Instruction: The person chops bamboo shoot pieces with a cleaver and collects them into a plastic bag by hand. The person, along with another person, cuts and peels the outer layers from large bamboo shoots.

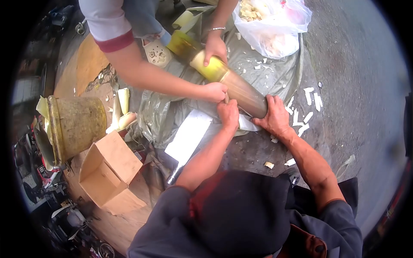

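A thick bamboo stalk point(245, 92), yellow-green at one end and brown at the other, lies slantwise over a grey plastic sheet. Wearing a bracelet, my left hand point(216, 48) grips its yellow-green part, with the thumb on top. Beside the stalk my right hand point(214, 92) is closed in a fist. A small brown stub shows below it; what it belongs to is hidden. Touching that stub is a co-worker's fist point(229, 115). The co-worker's other hand point(275, 116) holds the brown end. A cleaver point(188, 136) with a broad pale blade rests nearby.
The co-worker's dark cap point(241, 210) fills the bottom centre. A dirty yellow bucket point(81, 124) and an open cardboard box point(116, 159) stand at the left. White chips point(307, 96) lie scattered on the ground. A plastic bag of scraps point(275, 26) sits at the top.
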Motion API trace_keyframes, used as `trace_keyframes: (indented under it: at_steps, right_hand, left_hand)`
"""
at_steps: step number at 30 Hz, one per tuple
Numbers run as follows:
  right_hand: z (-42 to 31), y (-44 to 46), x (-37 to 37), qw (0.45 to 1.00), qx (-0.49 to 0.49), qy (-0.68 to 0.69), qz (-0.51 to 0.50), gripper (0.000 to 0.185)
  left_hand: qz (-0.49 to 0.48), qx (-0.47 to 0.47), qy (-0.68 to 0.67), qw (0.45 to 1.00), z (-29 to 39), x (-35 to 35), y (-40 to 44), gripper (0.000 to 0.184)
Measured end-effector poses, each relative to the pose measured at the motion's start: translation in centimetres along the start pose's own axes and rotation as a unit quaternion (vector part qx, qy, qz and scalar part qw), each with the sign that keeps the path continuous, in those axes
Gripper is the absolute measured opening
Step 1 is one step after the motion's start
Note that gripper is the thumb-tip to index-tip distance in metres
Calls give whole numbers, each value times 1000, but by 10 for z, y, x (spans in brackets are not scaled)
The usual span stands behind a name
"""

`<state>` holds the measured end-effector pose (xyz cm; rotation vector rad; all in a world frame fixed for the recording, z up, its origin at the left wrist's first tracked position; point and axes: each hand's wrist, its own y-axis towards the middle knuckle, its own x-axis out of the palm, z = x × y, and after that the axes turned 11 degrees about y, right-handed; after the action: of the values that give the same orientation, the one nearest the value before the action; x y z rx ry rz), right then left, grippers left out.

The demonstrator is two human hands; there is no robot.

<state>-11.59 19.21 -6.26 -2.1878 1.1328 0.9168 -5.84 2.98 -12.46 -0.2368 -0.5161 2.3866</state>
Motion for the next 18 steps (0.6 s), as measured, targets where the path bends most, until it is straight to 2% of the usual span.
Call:
trace_keyframes:
  at_steps: [2, 5, 8, 11, 14, 17, 18]
  right_hand:
    - [1, 2, -1, 1000, 2, -2, -9, 85]
    - [10, 12, -10, 998, 32, 24, -47, 85]
    - [11, 14, -12, 998, 22, 26, -44, 84]
    - [15, 19, -16, 996, 29, 60, -61, 87]
    - [23, 25, -21, 990, 63, 89, -94, 94]
    - [29, 35, -34, 971, 88, 185, -126, 87]
    - [32, 38, -37, 959, 110, 217, -142, 88]
  left_hand:
    - [38, 6, -7, 999, -2, 4, 1, 50]
    - [85, -70, -52, 993, 5, 5, 4, 44]
    - [-28, -145, -22, 989, 6, -12, 7, 48]
    - [-41, -131, -139, 981, 23, -3, -6, 49]
    - [-61, -108, -134, 983, 23, 2, -5, 44]
    - [-89, -46, -83, 991, 29, 6, -3, 44]
    - [-90, -54, -14, 994, 30, 9, 1, 45]
